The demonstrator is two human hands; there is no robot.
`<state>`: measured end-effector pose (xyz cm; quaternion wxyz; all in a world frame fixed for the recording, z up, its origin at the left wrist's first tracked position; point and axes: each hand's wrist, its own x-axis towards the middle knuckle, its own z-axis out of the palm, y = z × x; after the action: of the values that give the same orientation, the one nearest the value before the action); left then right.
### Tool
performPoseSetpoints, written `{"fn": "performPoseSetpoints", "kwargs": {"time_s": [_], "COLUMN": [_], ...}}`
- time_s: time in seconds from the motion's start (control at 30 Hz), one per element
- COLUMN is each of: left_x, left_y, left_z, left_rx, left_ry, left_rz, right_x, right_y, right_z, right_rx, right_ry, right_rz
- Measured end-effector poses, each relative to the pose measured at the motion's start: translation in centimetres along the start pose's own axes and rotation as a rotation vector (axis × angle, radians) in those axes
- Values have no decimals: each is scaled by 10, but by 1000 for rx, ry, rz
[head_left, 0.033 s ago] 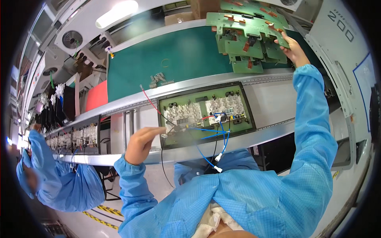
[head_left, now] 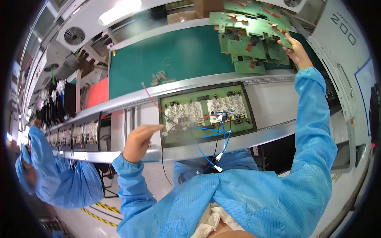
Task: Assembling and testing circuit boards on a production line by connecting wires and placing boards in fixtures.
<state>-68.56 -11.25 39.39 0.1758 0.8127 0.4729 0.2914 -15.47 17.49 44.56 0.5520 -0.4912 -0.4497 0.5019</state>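
Note:
My right hand (head_left: 297,51) reaches to the far right and grips the edge of a green board (head_left: 250,27) with orange clips. That board lies on top of a pile of similar green boards (head_left: 248,66). My left hand (head_left: 139,141) hovers at the left end of a framed panel, its fingers stretched out and nothing visible in them. The panel (head_left: 206,131) holds two white circuit boards (head_left: 225,106) with a small display. Blue wires (head_left: 206,156) with white connectors hang over its near edge. Red and black leads (head_left: 152,99) run along its left side.
A green mat (head_left: 139,63) covers the bench behind the rail, with small metal parts (head_left: 160,77) on it. A red sheet (head_left: 98,94) lies to the left. Further left, a co-worker in a blue smock (head_left: 65,178) sits beside more panels (head_left: 85,135). A white machine (head_left: 337,51) stands at right.
The view has shifted slightly. My left hand has drawn a little left, away from the panel; my right hand keeps its grip on the green board.

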Motion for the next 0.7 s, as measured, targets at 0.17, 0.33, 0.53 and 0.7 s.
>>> {"fn": "performPoseSetpoints", "kwargs": {"time_s": [0.17, 0.33, 0.53, 0.7], "left_x": [-2, 27, 100, 115], "left_y": [18, 26, 42, 30], "left_z": [-32, -46, -33, -18], "left_rx": [-38, -183, -344, -287], "left_ry": [122, 298, 283, 292], "left_rz": [-199, -206, -144, -150], "right_x": [-9, -61, -116, -131], "right_y": [-30, -32, 11, 38], "right_z": [-30, 1, 53, 90], "right_rx": [-88, -13, -1, 148], "right_ry": [-32, -52, -75, -176], "right_rz": [-90, -82, -117, -223]}}
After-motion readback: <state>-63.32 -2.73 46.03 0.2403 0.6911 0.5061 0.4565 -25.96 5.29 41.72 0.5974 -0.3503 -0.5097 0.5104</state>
